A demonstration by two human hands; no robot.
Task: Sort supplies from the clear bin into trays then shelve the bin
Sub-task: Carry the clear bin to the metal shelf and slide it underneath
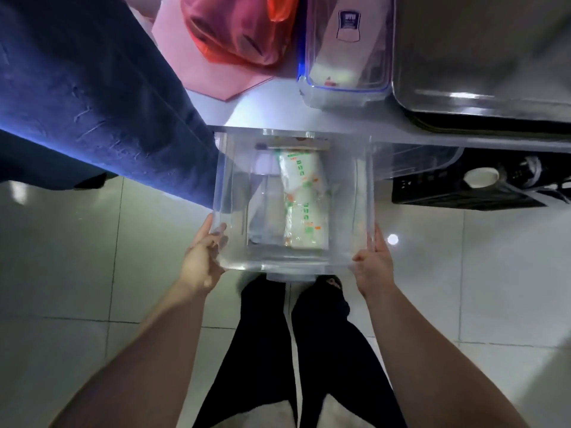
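Head view: left hand (202, 257), right hand (372, 264) grip clear bin (228, 168); white printed packet (304, 196) inside.

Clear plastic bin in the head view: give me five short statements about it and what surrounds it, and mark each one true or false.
1. Both bare hands, left hand and right hand, grip the clear plastic bin at its near corners. True.
2. The bin is empty. False: a white packet with green and orange print lies inside.
3. A red plastic bag lies on the table beyond the bin. True.
4. The bin rests flat on the tiled floor. False: the hands hold it up at the white table edge.
5. A metal tray sits on the table's right. True.
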